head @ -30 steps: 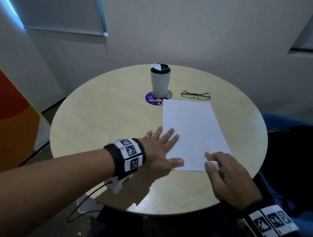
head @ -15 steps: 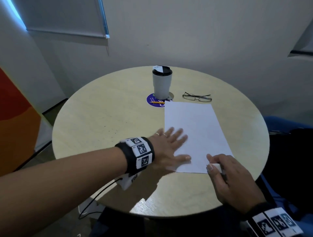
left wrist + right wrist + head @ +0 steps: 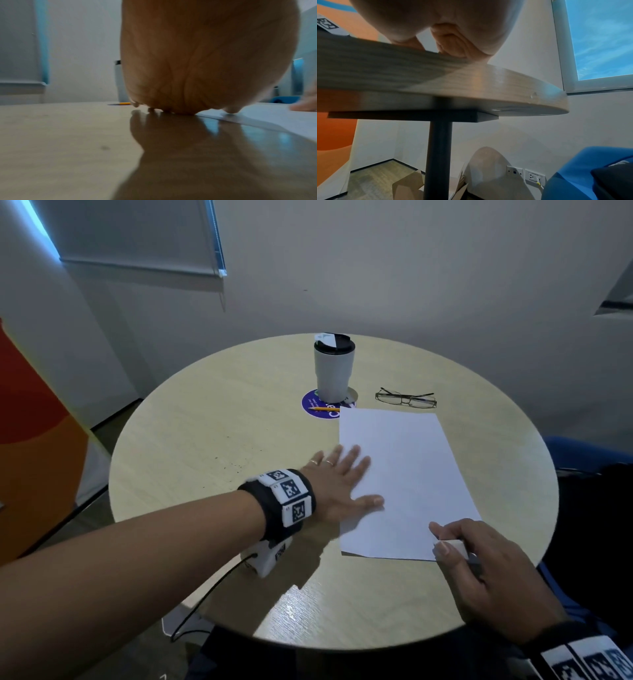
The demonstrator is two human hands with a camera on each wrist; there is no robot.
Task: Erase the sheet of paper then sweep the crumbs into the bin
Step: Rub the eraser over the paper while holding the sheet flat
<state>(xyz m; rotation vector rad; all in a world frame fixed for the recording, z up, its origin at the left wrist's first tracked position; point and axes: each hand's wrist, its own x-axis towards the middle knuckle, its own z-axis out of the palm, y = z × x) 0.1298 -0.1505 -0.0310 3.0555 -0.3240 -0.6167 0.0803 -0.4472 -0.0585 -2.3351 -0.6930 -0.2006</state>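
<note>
A white sheet of paper [image 3: 404, 481] lies on the round wooden table [image 3: 212, 440]. My left hand [image 3: 342, 484] rests flat with spread fingers on the sheet's left edge, holding it down; in the left wrist view the palm [image 3: 197, 60] fills the frame above the paper [image 3: 274, 119]. My right hand [image 3: 479, 566] pinches a small white eraser [image 3: 454, 546] at the sheet's near right corner. Dark crumbs [image 3: 233, 463] dot the table left of the paper. In the right wrist view the curled fingers [image 3: 453, 44] sit on the table edge [image 3: 505, 94].
A grey travel cup [image 3: 334, 368] stands on a blue coaster [image 3: 318, 409] with a yellow pencil [image 3: 320, 408] beside it. Glasses [image 3: 406, 398] lie behind the sheet. Open cardboard boxes [image 3: 409, 185] sit on the floor under the table. A blue chair [image 3: 582, 453] is at right.
My left hand has slid a little further onto the sheet. The right hand with the eraser has stayed at the near right corner.
</note>
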